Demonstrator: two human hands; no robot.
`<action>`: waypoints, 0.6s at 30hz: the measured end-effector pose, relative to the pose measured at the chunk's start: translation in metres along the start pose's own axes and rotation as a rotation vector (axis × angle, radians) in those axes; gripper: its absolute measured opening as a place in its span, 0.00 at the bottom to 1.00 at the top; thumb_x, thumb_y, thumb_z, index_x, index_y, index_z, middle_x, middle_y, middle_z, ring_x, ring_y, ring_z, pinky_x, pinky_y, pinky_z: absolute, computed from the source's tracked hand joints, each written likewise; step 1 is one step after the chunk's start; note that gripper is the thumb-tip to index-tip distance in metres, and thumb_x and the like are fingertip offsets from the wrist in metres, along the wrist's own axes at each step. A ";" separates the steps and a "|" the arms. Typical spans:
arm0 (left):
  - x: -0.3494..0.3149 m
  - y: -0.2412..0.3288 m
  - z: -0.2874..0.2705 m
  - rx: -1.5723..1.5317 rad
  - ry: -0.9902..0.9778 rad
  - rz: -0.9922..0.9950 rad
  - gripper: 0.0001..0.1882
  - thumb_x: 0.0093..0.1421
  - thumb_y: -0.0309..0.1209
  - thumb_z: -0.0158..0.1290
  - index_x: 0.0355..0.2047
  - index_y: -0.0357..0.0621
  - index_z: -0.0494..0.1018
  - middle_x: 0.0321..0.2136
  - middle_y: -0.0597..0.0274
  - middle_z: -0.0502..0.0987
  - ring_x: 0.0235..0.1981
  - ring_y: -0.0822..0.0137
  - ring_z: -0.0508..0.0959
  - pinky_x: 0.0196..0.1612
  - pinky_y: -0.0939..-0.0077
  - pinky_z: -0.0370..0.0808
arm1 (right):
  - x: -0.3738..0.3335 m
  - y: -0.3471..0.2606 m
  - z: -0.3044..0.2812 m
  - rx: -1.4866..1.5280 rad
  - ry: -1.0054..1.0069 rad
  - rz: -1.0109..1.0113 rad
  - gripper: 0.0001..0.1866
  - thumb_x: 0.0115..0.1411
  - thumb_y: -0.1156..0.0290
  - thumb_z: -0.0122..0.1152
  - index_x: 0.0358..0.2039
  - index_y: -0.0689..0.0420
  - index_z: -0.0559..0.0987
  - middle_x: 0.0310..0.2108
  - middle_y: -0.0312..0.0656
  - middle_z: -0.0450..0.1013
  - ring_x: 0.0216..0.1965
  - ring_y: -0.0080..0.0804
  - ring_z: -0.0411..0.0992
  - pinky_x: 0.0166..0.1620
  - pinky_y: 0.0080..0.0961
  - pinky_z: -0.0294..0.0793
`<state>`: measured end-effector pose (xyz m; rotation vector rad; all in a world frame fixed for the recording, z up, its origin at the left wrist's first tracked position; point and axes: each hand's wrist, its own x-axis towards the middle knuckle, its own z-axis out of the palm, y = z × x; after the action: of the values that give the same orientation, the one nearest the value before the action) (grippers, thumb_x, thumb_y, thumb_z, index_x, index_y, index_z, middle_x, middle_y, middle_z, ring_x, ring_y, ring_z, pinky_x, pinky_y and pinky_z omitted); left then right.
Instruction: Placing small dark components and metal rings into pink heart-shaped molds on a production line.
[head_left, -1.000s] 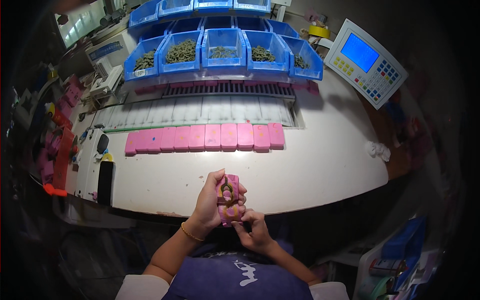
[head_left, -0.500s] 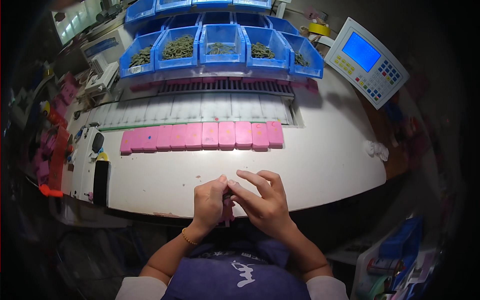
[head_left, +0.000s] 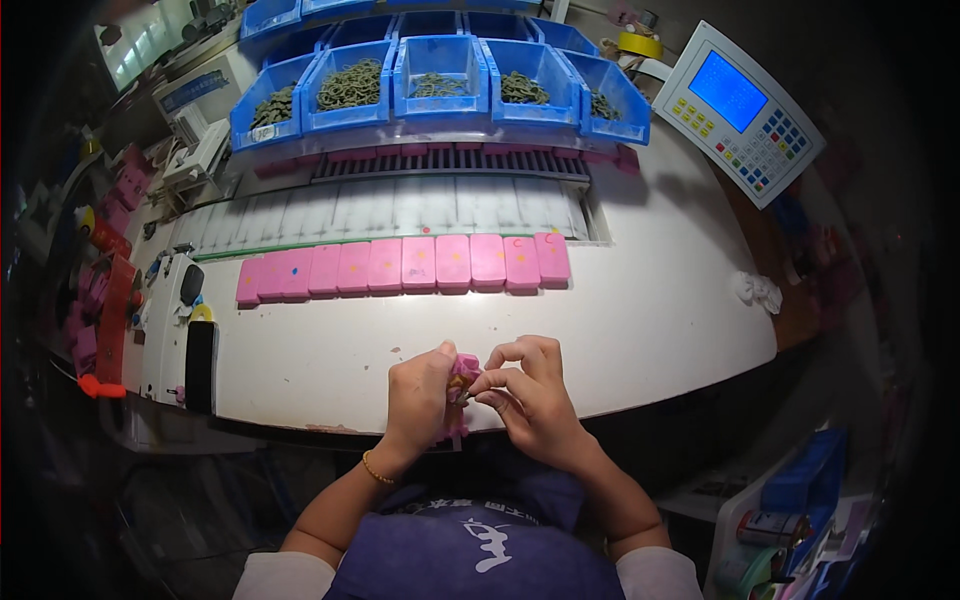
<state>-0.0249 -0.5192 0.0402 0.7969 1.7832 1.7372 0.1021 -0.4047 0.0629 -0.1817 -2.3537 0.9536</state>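
Note:
Near the table's front edge, my left hand (head_left: 417, 400) is closed around a pink rubber piece (head_left: 466, 366) with a yellowish-brown patch on its inner side, facing my right hand. It looks like a rubber mold, bent open. My right hand (head_left: 540, 395) is beside it, thumb and index finger pinched together against the piece. Whatever those fingertips hold is too small to make out. Farther back, a row of pink blocks (head_left: 453, 262), some with small coloured marks, lies side by side across the white table (head_left: 330, 350).
Blue bins (head_left: 345, 115) of greenish pieces stand at the back, behind a glass-topped strip (head_left: 380, 207). A keypad device with a blue screen (head_left: 728, 92) is at back right, crumpled white tissue (head_left: 757, 292) below it. A black phone (head_left: 201, 365) lies left, beside a red box (head_left: 118, 315).
My right hand has turned, its thumb and index finger now pinching at the pink piece. More of that piece shows between my hands. The view has shifted slightly.

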 end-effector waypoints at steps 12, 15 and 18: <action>0.014 -0.007 0.006 -0.379 0.047 -0.449 0.29 0.70 0.47 0.38 0.31 0.31 0.76 0.20 0.56 0.76 0.19 0.69 0.76 0.24 0.72 0.79 | -0.013 0.011 -0.003 0.024 0.228 0.109 0.07 0.53 0.77 0.67 0.33 0.55 0.80 0.39 0.37 0.71 0.44 0.38 0.65 0.51 0.34 0.65; 0.016 -0.019 0.007 -0.438 0.055 -0.452 0.27 0.68 0.50 0.42 0.33 0.34 0.73 0.22 0.55 0.76 0.17 0.67 0.76 0.21 0.69 0.79 | -0.020 0.070 -0.005 0.080 0.270 0.373 0.08 0.57 0.76 0.65 0.38 0.58 0.81 0.40 0.41 0.73 0.43 0.39 0.66 0.48 0.32 0.68; 0.014 -0.028 0.001 -0.457 0.168 -0.487 0.25 0.66 0.53 0.46 0.34 0.38 0.71 0.21 0.56 0.75 0.17 0.67 0.75 0.20 0.70 0.78 | -0.009 0.093 -0.023 0.098 0.280 0.518 0.09 0.59 0.75 0.63 0.41 0.58 0.81 0.42 0.43 0.73 0.45 0.40 0.69 0.49 0.32 0.70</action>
<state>-0.0350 -0.5088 0.0131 0.0220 1.4301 1.7960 0.1139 -0.3254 0.0095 -0.8591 -2.0286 1.1868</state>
